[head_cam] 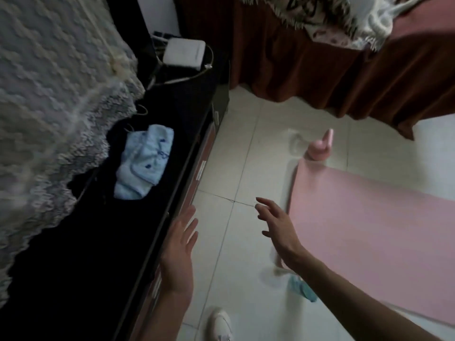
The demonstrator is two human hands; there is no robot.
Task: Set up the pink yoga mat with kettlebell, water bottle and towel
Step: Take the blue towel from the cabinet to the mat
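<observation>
Presently listed, with places given from the pink yoga mat (pixel 369 232): mat, pale pink, smooth, unrolled flat on the white tiled floor (pixel 236 148), its near left corner slightly curled. Kettlebell (pixel 321 146), pink, upright on the floor just beyond the mat's far left corner, handle uppermost; outline blurred. Water bottle (pixel 304 290), seen only in part beside the mat's left edge, under the right forearm; teal portion visible, remainder too blurred to describe. Towel (pixel 142 161), light blue with darker blue markings, crumpled, well left of the mat on a dark surface (pixel 98 254) that runs alongside a pale textured bedspread (pixel 49 94). White box (pixel 184 53) with trailing cables, at the far end of that surface. Brown curtain (pixel 320 70), hanging beyond the mat's far end. Left hand (pixel 179 252): released, fingers straight and together, empty, over the edge of the dark surface. Right hand (pixel 275 223): released, fingers spread and slightly curled, empty, just left of the mat. White shoe (pixel 220 323) on the floor, nearest the viewer.
</observation>
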